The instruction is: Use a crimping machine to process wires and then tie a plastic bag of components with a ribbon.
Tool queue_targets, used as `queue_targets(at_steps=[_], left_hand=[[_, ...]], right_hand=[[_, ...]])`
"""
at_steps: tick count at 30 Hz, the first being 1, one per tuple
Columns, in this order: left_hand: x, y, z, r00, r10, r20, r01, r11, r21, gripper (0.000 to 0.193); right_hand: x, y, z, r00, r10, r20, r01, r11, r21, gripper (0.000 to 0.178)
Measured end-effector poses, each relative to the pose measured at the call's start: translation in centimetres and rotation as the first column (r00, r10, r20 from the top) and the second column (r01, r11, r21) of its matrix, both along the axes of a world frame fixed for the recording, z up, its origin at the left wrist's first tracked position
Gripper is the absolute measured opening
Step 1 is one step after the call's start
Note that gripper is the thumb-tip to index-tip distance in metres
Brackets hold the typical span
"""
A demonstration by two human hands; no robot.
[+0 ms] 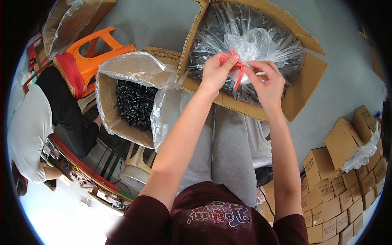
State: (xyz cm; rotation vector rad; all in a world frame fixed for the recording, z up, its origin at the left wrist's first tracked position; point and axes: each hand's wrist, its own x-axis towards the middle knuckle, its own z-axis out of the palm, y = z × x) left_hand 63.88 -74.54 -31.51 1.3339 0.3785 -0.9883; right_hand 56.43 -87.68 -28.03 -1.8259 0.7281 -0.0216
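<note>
Head view: A red tie is crossing the gathered neck of a clear bag, with two bare hands meeting over it.
Tie: One strand is dangling against the plastic; another part is disappearing behind fingers.
Left hand: Thumb and fingertips are pinching the tie at its left side.
Right hand: Bent fingers and thumb are hovering close around the tie's other side; whether they are gripping it, one cannot tell.
Bag: It is bulging inside a large carton before the person, dark contents showing dimly through the plastic.
Person: Grey trousers and a maroon shirt are showing below the outstretched forearms.
Small carton: To the left, a smaller carton is holding a heap of black parts, a clear liner spilling over its rim.
Stool: Beyond, an orange stool is standing near a co-worker in a white top, who is sitting by a red-edged bench.
Stack: At lower right, brown boxes are standing piled on the grey floor.
</note>
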Motion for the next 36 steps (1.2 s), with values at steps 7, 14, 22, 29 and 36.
queue_targets(at_steps=[7, 14, 22, 29, 36], left_hand=[[-1.1, 0.3, -0.4, 0.991, 0.087, -0.097, -0.099, 0.987, -0.129, 0.016], [-1.1, 0.4, 0.1, 0.996, 0.040, -0.086, -0.054, 0.983, -0.174, 0.016], [-0.8, 0.3, 0.4, 0.999, -0.004, -0.051, -0.008, 0.970, -0.244, 0.017], [0.5, -0.3, 0.6, 0.998, -0.060, 0.032, 0.064, 0.985, -0.158, 0.019], [1.4, -0.5, 1.2, 0.998, -0.067, 0.006, 0.068, 0.989, -0.129, 0.020]], right_hand=[[-1.7, 1.5, 0.2, 0.998, -0.034, 0.055, 0.037, 0.998, -0.058, 0.024], [-1.5, 0.4, 1.1, 0.997, -0.060, 0.044, 0.059, 0.998, 0.009, 0.012], [0.6, -1.9, 1.9, 0.974, 0.227, -0.016, -0.228, 0.968, -0.103, 0.012], [1.4, -2.5, 1.4, 0.938, 0.343, -0.052, -0.347, 0.929, -0.127, 0.012], [1.3, -3.5, 0.2, 0.968, 0.250, -0.013, -0.247, 0.964, 0.093, 0.011]])
